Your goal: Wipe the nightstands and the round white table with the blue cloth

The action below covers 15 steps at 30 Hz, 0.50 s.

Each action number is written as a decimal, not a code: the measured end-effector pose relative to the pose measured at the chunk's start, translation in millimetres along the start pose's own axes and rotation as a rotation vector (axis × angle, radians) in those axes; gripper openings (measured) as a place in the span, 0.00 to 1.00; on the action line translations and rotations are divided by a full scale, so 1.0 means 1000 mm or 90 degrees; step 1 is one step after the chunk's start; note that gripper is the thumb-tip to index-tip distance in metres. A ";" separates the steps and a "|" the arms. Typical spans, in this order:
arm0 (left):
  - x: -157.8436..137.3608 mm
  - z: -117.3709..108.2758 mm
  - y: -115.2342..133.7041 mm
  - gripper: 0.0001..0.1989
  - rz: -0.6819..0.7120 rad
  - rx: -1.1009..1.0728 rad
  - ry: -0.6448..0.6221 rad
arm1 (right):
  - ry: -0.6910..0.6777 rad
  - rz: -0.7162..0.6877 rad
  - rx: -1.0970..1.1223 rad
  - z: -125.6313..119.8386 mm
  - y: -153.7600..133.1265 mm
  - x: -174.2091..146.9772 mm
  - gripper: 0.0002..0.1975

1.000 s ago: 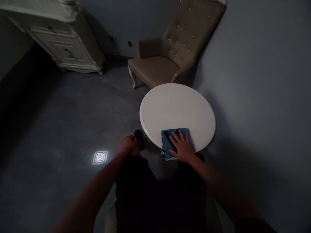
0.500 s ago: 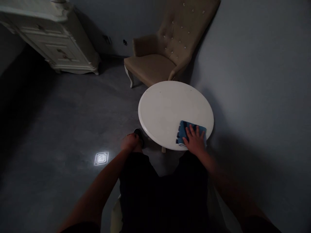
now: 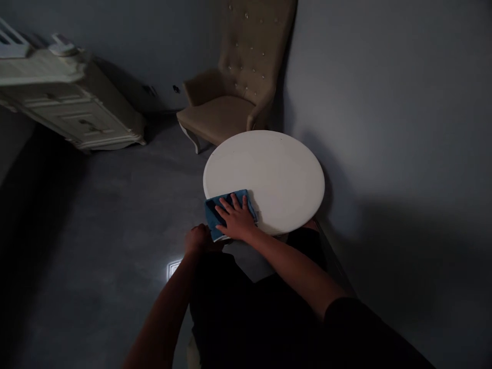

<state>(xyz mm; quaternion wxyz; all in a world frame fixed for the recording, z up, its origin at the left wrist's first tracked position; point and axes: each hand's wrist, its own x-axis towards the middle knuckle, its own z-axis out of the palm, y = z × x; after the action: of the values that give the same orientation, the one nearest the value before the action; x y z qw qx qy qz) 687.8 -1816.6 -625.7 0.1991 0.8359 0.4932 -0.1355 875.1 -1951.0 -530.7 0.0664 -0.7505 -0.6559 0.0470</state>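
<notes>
A folded blue cloth (image 3: 215, 212) with dark patches lies on the near left part of the round white table (image 3: 277, 179), reaching over its rim. My right hand (image 3: 237, 219) presses flat on top of the cloth, fingers spread and not wrapped round it. Close by on the left, my left hand (image 3: 198, 238) rests on my left knee with its fingers curled in. It appears to hold nothing, though its fingertips are partly hidden in the dark.
Behind the table stands a tan tufted armchair (image 3: 221, 115). A pale carved cabinet (image 3: 92, 123) is at the far left. Grey wall (image 3: 384, 128) rises close on the right. A bright square light patch (image 3: 173, 269) falls on the dark floor.
My right hand has slid the cloth from the table's near right edge to its near left edge. My left hand stays at the knee. The view has shifted a little to the right.
</notes>
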 end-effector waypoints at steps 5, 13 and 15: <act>0.015 0.014 0.003 0.26 -0.042 -0.020 0.014 | -0.016 0.087 -0.019 -0.007 0.101 -0.087 0.41; 0.020 0.007 0.002 0.26 -0.038 -0.059 0.016 | -0.019 0.363 -0.139 -0.019 0.259 -0.195 0.41; 0.018 0.005 0.002 0.26 -0.039 -0.065 0.014 | -0.006 0.377 -0.138 -0.018 0.259 -0.189 0.41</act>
<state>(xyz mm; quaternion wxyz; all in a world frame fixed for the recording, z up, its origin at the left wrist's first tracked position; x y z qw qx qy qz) 698.3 -1806.1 -637.2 0.2321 0.8107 0.5267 -0.1070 1105.5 -2173.1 -558.1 -0.0336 -0.9113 -0.4104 -0.0027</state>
